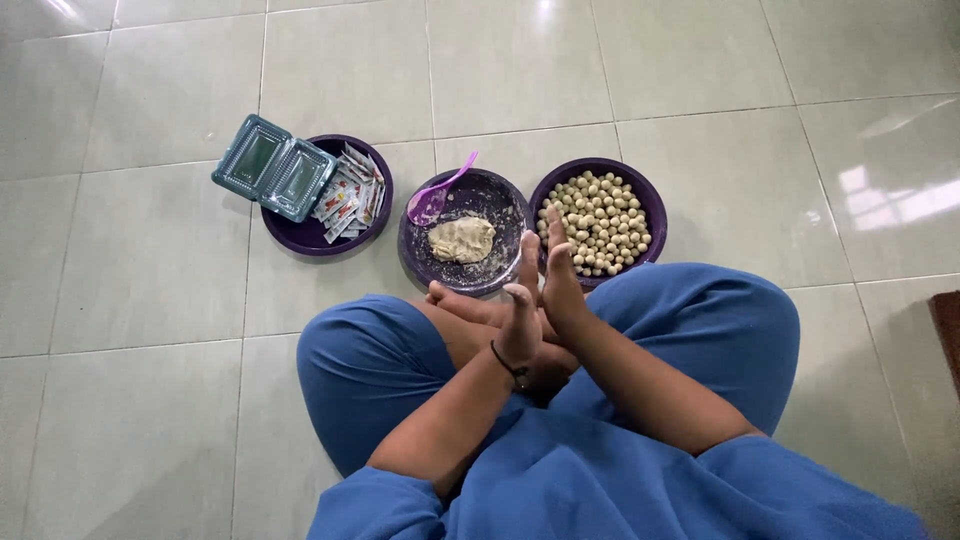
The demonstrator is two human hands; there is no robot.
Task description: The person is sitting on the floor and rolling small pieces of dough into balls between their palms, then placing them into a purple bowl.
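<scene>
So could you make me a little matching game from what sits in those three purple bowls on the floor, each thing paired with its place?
Things:
1. lump of dough
2. small pale balls
3. teal plastic box
4. purple spoon

Places:
A. fills the right bowl
B. lies in the bottom of the middle bowl
C. leans on the middle bowl's upper left rim
D. rests on the left bowl, beside the sachets

Pairs: 1-B, 2-A, 3-D, 4-C
</scene>
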